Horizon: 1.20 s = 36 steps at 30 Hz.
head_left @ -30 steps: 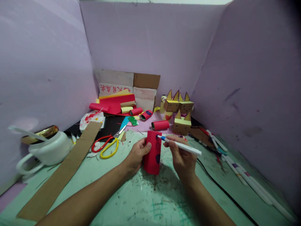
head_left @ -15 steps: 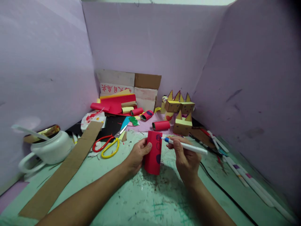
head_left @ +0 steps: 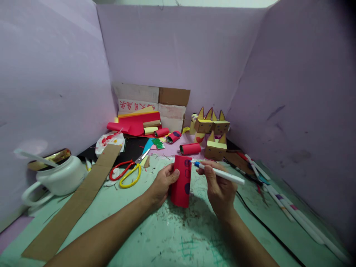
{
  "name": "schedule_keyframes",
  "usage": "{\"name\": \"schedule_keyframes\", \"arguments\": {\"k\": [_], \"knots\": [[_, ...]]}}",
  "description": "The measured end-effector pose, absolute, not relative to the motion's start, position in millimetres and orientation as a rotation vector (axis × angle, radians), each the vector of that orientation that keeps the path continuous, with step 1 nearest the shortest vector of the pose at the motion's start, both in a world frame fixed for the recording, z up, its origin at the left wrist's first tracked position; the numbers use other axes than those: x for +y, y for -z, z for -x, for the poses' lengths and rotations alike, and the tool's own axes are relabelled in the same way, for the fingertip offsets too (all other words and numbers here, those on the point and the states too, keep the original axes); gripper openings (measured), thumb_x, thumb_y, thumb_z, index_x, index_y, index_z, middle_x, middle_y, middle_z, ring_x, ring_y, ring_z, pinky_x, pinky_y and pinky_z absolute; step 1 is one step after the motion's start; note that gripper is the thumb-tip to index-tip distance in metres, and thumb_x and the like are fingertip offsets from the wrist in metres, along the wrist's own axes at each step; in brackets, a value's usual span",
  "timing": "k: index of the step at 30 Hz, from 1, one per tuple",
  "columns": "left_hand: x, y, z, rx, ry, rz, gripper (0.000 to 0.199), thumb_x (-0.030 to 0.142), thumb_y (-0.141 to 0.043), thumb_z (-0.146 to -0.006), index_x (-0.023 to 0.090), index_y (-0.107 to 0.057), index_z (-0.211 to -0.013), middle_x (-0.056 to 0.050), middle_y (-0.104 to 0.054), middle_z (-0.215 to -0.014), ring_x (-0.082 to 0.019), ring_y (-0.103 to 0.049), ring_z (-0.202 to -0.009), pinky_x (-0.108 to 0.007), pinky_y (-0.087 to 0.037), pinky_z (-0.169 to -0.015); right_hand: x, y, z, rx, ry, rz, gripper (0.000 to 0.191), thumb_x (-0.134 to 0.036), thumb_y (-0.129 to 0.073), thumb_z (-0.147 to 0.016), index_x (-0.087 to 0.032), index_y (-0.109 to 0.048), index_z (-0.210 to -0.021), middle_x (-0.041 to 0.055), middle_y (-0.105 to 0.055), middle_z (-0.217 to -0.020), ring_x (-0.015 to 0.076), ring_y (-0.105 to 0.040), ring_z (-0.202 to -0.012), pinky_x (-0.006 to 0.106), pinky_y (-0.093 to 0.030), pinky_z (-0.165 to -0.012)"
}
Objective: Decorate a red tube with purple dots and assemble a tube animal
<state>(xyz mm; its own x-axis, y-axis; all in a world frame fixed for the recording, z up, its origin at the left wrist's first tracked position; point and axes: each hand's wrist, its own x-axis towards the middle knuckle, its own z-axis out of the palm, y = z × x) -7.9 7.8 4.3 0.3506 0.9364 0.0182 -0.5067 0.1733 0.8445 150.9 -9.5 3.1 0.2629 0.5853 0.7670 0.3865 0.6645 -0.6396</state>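
Observation:
Upright in the middle of the head view is a red paper tube (head_left: pixel 179 189), with dark round shapes drawn down its right side. My left hand (head_left: pixel 164 185) grips it from the left, thumb across the front. In my right hand (head_left: pixel 222 189) is a white marker pen (head_left: pixel 229 176) with a blue collar, held in a writing grip. Its tip is at the upper right edge of the tube, by the topmost drawn shape; whether it touches I cannot tell. Just behind lies another red tube (head_left: pixel 191 149) on its side.
Scissors (head_left: pixel 130 174) with red and yellow handles lie left of my hands, beside a long cardboard strip (head_left: pixel 72 207) and a white mug (head_left: pixel 59 176). Cardboard boxes with pointed ears (head_left: pixel 215 149) stand at back right. A black cable (head_left: pixel 267 222) and several white pens (head_left: pixel 297 218) lie right.
The topmost shape on the red tube shows more dark marking inside it. The marker pen has shifted very slightly; my left hand keeps its hold on the tube.

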Motion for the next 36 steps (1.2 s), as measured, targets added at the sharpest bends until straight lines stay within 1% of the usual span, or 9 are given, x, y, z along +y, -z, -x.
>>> {"name": "schedule_keyframes", "arguments": {"k": [5,9,13,16,19,21,28,32,36], "knots": [[7.5,-4.5,7.8,0.591,-1.122,-0.873,0.052,0.040,-0.086,-0.064,0.013,-0.067,-0.104,-0.011,-0.075,-0.095,-0.021,-0.067,-0.081,-0.030,-0.051,-0.075,-9.4,-2.0,-151.3,-1.375,-0.174,0.895,0.014,-0.028,-0.057,-0.095,-0.020,-0.069,-0.094,0.0019,-0.067,-0.074,0.0181,-0.066,-0.067,0.034,-0.052,-0.064],[6.8,-4.7,7.6,0.596,-1.115,-0.881,0.053,0.041,-0.086,-0.065,0.013,-0.067,-0.105,-0.011,-0.075,-0.096,-0.023,-0.068,-0.083,-0.031,-0.050,-0.074,-9.0,-1.1,-150.7,-1.393,-0.177,0.879,0.013,-0.027,-0.058,-0.094,-0.021,-0.069,-0.096,0.0021,-0.068,-0.074,0.0185,-0.065,-0.068,0.035,-0.053,-0.065],[6.5,-5.1,7.7,0.609,-1.114,-0.890,0.054,0.042,-0.086,-0.065,0.013,-0.067,-0.107,-0.012,-0.075,-0.100,-0.025,-0.068,-0.089,-0.033,-0.050,-0.080,-9.4,-2.2,-149.7,-1.409,-0.175,0.862,0.012,-0.025,-0.058,-0.094,-0.022,-0.069,-0.095,0.0018,-0.069,-0.075,0.0181,-0.066,-0.067,0.034,-0.053,-0.065],[6.7,-5.3,7.6,0.594,-1.110,-0.891,0.054,0.042,-0.085,-0.065,0.014,-0.068,-0.108,-0.012,-0.075,-0.099,-0.025,-0.068,-0.089,-0.033,-0.050,-0.079,-10.8,-4.8,-149.1,-1.398,-0.184,0.865,0.013,-0.025,-0.057,-0.094,-0.021,-0.069,-0.090,0.0011,-0.067,-0.072,0.0173,-0.065,-0.065,0.032,-0.052,-0.062],[6.9,-5.2,7.5,0.586,-1.118,-0.889,0.052,0.042,-0.086,-0.065,0.014,-0.068,-0.105,-0.010,-0.075,-0.093,-0.023,-0.068,-0.083,-0.032,-0.050,-0.076,-11.7,-7.1,-148.5,-1.387,-0.199,0.876,0.018,-0.025,-0.056,-0.095,-0.020,-0.068,-0.084,0.0007,-0.065,-0.069,0.0165,-0.064,-0.063,0.031,-0.051,-0.059],[7.0,-5.2,7.3,0.585,-1.120,-0.885,0.050,0.040,-0.085,-0.066,0.014,-0.068,-0.105,-0.009,-0.075,-0.092,-0.022,-0.067,-0.082,-0.032,-0.050,-0.076,-11.5,-7.3,-148.2,-1.386,-0.199,0.872,0.018,-0.025,-0.056,-0.095,-0.020,-0.068,-0.083,0.0004,-0.065,-0.068,0.0161,-0.064,-0.062,0.030,-0.050,-0.059],[7.1,-5.1,7.6,0.584,-1.111,-0.879,0.054,0.041,-0.086,-0.065,0.013,-0.066,-0.107,-0.011,-0.075,-0.097,-0.023,-0.068,-0.084,-0.031,-0.050,-0.074,-8.7,-1.8,-149.8,-1.386,-0.181,0.863,0.011,-0.025,-0.058,-0.094,-0.021,-0.069,-0.096,0.0015,-0.068,-0.075,0.0176,-0.066,-0.068,0.034,-0.053,-0.065],[6.8,-4.5,7.6,0.577,-1.113,-0.881,0.052,0.040,-0.085,-0.066,0.014,-0.067,-0.107,-0.011,-0.075,-0.098,-0.024,-0.068,-0.086,-0.030,-0.050,-0.074,-8.0,-0.5,-151.0,-1.399,-0.177,0.863,0.012,-0.026,-0.059,-0.094,-0.022,-0.069,-0.098,0.0021,-0.069,-0.076,0.0182,-0.066,-0.069,0.034,-0.053,-0.066],[7.5,-3.5,7.5,0.570,-1.117,-0.883,0.052,0.039,-0.085,-0.067,0.014,-0.066,-0.107,-0.011,-0.075,-0.099,-0.023,-0.068,-0.087,-0.031,-0.050,-0.079,-7.3,0.9,-151.3,-1.413,-0.194,0.866,0.011,-0.026,-0.059,-0.094,-0.022,-0.068,-0.098,0.0038,-0.071,-0.081,0.0192,-0.067,-0.071,0.036,-0.052,-0.068]]}}
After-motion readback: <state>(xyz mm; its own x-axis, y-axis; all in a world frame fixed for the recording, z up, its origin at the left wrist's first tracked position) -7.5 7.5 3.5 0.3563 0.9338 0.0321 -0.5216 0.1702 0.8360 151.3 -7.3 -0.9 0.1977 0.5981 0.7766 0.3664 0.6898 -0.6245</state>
